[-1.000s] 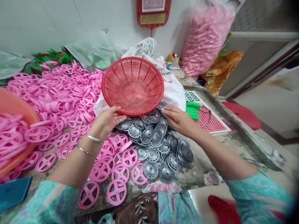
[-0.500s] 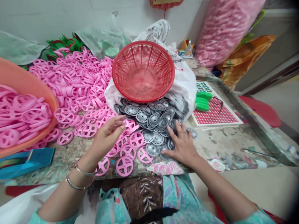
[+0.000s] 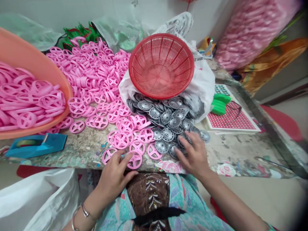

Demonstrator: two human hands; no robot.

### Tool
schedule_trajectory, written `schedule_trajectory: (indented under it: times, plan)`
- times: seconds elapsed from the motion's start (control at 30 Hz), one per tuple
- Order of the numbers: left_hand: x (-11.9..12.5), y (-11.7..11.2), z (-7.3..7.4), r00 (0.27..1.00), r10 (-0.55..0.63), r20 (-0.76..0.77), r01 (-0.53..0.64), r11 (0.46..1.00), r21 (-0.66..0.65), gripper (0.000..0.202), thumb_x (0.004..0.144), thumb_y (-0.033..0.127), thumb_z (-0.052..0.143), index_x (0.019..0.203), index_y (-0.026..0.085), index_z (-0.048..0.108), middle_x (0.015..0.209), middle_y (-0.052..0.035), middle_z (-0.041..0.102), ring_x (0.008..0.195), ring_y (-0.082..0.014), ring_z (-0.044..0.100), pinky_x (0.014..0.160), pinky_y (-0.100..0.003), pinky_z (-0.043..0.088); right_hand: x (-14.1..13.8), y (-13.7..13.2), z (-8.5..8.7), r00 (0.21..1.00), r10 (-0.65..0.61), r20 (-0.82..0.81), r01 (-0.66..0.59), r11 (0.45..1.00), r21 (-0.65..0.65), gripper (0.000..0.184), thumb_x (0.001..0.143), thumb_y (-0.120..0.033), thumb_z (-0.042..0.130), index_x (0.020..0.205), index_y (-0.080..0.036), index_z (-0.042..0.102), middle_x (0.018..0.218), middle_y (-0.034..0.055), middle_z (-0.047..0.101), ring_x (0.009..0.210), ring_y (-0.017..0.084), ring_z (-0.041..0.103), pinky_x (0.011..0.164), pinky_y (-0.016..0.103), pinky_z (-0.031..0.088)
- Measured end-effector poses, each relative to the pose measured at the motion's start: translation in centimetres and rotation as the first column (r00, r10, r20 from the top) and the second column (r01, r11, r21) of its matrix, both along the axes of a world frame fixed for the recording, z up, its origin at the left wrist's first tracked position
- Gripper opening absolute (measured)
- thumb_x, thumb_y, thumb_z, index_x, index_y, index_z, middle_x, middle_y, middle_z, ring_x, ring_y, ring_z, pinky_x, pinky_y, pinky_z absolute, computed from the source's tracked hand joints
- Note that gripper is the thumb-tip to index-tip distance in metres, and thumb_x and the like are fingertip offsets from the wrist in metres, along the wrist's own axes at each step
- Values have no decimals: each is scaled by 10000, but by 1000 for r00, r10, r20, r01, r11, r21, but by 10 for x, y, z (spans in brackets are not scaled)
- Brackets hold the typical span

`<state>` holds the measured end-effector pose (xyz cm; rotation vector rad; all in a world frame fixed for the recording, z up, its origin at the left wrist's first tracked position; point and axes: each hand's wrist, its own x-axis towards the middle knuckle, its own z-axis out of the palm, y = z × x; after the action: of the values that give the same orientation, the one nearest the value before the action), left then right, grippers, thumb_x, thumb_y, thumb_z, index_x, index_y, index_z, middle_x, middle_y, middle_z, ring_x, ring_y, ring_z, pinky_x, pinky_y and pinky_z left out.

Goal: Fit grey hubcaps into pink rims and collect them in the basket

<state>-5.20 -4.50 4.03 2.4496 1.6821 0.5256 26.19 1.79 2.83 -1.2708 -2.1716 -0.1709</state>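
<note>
My left hand (image 3: 116, 175) is at the table's front edge, thumb and fingers apart. Its fingertips touch or hover over a pink four-spoked wheel (image 3: 134, 160); which of the two I cannot tell. Spread over the near edge of a pile of grey hubcap-like discs (image 3: 165, 118) is my right hand (image 3: 196, 155), its fingers slightly bent and nothing visibly gripped. The discs spill from a white plastic bag (image 3: 207, 75). Between the hands, loose pink wheels (image 3: 146, 135) lie beside the grey discs.
A red mesh basket (image 3: 161, 65) rests on the bag. At left are a heap of pink wheels (image 3: 89, 70), a tilted orange basin (image 3: 68, 93) full of them, and a blue tape dispenser (image 3: 54, 142). Patterned sheets (image 3: 240, 125) with a green piece (image 3: 220, 104) lie right.
My left hand has moved down towards me, from above the pink wheels to the table's front edge. The right hand stays on the grey discs, fingers more bent. The view has shifted.
</note>
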Motion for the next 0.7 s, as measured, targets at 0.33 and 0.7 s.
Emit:
schedule_trajectory:
  times: [0.33, 0.7]
  plan:
    - [4, 5, -19, 995, -78, -70, 85, 991, 101, 398, 803, 422, 609, 1077, 136, 564, 1078, -165, 536, 971, -295, 537, 768, -428, 496, -30, -1, 5, 921, 254, 297, -218, 964, -150, 296, 906, -237, 520, 1189, -170, 577, 1162, 102, 625, 961, 227, 544, 846, 414, 381]
    - [6, 10, -16, 975, -126, 183, 85, 973, 217, 354, 855, 162, 549, 1209, 173, 541, 1074, -103, 680, 965, -212, 622, 844, -347, 480, -23, 5, 14, 960, 270, 76, -266, 962, -61, 288, 908, -172, 488, 1171, -176, 605, 1080, 118, 633, 906, 199, 557, 760, 355, 427]
